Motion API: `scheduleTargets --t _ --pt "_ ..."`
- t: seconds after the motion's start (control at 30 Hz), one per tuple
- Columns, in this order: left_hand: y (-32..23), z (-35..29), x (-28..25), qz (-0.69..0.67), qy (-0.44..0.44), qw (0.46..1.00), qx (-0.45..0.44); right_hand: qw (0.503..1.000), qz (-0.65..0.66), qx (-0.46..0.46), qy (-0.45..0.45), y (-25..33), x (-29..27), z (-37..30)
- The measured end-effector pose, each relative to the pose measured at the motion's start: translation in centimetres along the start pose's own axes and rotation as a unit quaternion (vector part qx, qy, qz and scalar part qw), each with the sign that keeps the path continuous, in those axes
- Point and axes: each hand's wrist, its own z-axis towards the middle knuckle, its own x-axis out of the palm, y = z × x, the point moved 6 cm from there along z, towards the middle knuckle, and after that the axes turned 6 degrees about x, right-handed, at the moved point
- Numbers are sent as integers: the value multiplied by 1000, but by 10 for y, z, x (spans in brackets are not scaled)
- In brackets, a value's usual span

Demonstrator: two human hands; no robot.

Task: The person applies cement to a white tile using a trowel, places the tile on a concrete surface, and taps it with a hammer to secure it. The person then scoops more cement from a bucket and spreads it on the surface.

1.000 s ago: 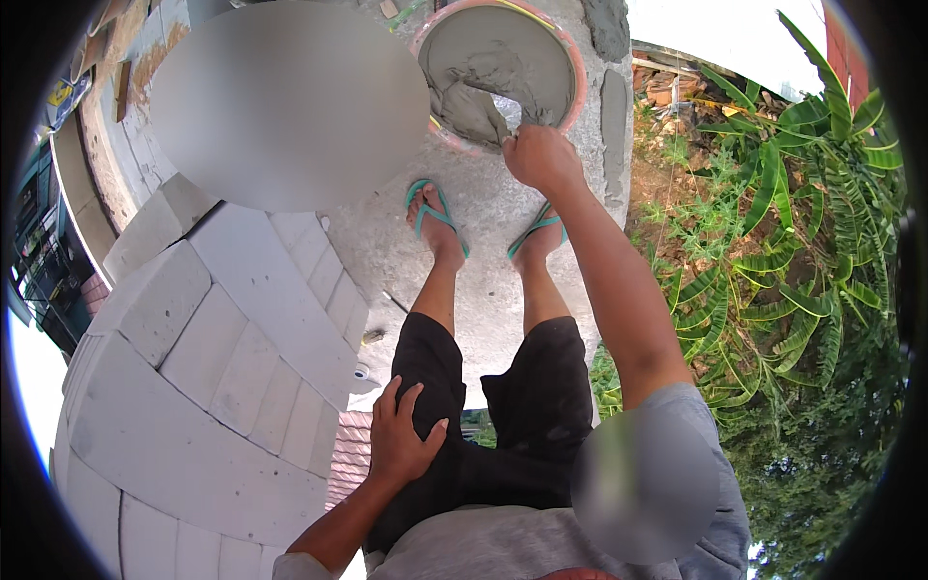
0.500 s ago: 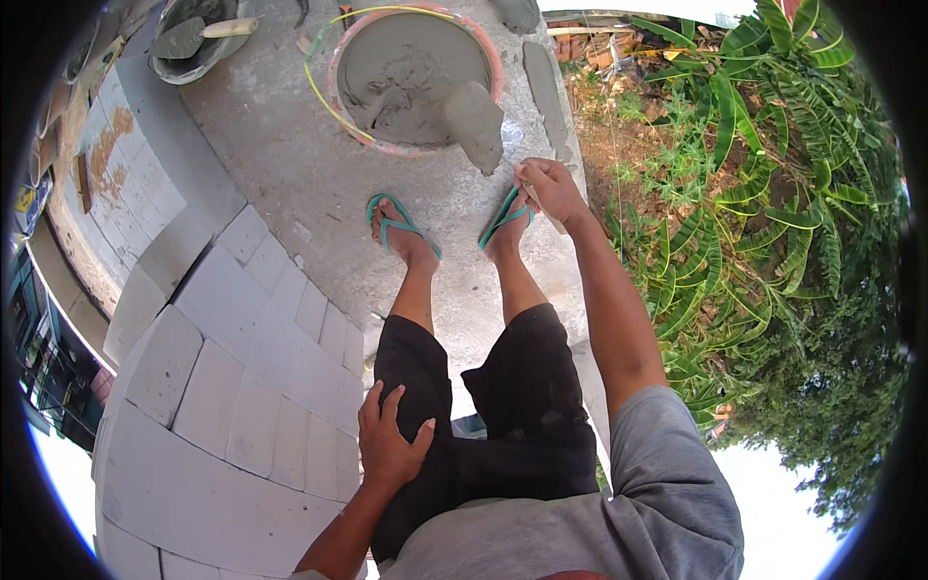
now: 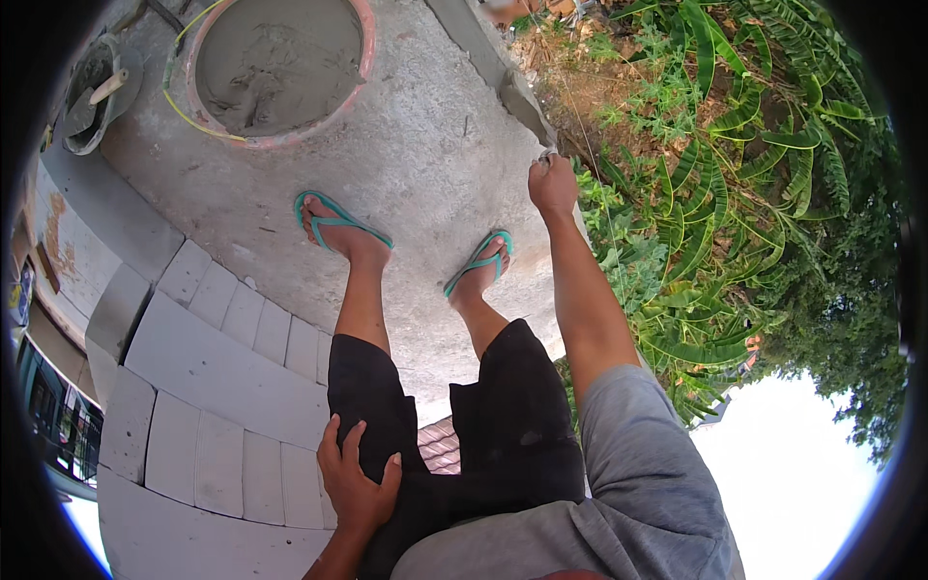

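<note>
My right hand [image 3: 553,186] is closed around the handle of a trowel at the right edge of the concrete slab. The trowel's blade [image 3: 527,108], grey with mortar and seen nearly edge-on, lies along that edge at the end of a strip of wet mortar [image 3: 464,34]. My left hand [image 3: 356,476] rests on my left thigh, over the black shorts, fingers spread and holding nothing. Ahead and to the left stands a round pinkish-red tub [image 3: 365,34] of wet grey mortar [image 3: 280,68].
A yellow-green hose [image 3: 179,106] curves around the tub. Further left, a bucket [image 3: 82,135] holds a tool with a pale handle [image 3: 108,87]. A wall of pale grey blocks [image 3: 227,353] rises on my left. Beyond the slab's right edge are soil and leafy plants [image 3: 715,193].
My right hand has carried the mortar-loaded trowel from beside the tub to the slab's right edge. My feet and view have shifted right; my left hand stays on my thigh.
</note>
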Motion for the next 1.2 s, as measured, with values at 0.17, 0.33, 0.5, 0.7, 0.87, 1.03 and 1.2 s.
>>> scheduleTargets --t 0.17,0.33,0.5,0.7,0.87,1.03,1.2 --pt "-14 -5 24 26 -11 1000 -3 996 82 23 -22 -30 12 -30" --pt "-32 -4 35 67 -7 998 -9 970 159 86 160 -7 15 39" --pt "-46 -3 48 105 -10 994 -7 935 76 82 336 5 29 70" --pt "-61 -4 57 127 -9 992 -18 922 96 118 355 -77 40 12" --pt "-67 -1 63 169 11 985 -13 900 158 182 362 -171 66 -31" --pt "-74 -2 65 195 11 981 -11 866 223 234 381 -224 73 -64" --pt "-80 2 66 211 6 977 7 821 270 310 397 -298 104 -100"
